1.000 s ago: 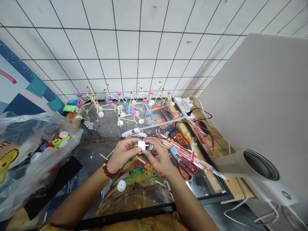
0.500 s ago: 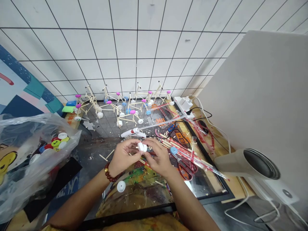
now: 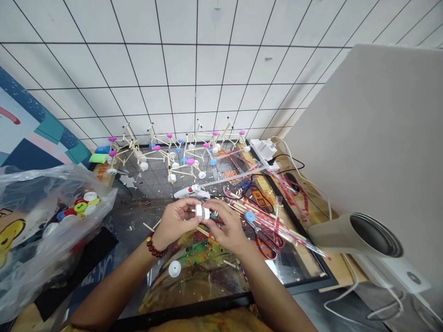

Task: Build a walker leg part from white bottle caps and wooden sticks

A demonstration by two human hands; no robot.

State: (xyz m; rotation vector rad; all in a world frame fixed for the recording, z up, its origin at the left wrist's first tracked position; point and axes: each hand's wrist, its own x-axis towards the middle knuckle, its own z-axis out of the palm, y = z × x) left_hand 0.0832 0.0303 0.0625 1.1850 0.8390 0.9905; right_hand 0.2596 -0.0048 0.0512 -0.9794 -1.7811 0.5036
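Observation:
Two white bottle caps meet between my hands above the middle of the table. My left hand [image 3: 178, 222], with a beaded bracelet at the wrist, pinches the left cap [image 3: 198, 210]; a short pale stick end shows at its left side. The fingers of my right hand [image 3: 223, 223] close round the right cap [image 3: 206, 213]. Whether the caps are joined I cannot tell. Just beyond my fingers lies a white glue gun [image 3: 191, 191]. Nearer to me a loose white cap [image 3: 175, 269] rests on the table.
Several small stick tricycles [image 3: 180, 170] stand along the tiled wall. On the right lie red-handled scissors [image 3: 268, 242], wooden sticks [image 3: 256, 216] and a power strip [image 3: 265, 154]. A clear plastic bag [image 3: 104, 203] with coloured caps [image 3: 81, 207] is at the left.
The two caps have turned so that their edges face me, with a narrow gap showing between them. My left hand has shifted slightly left; the stick tricycles have not moved.

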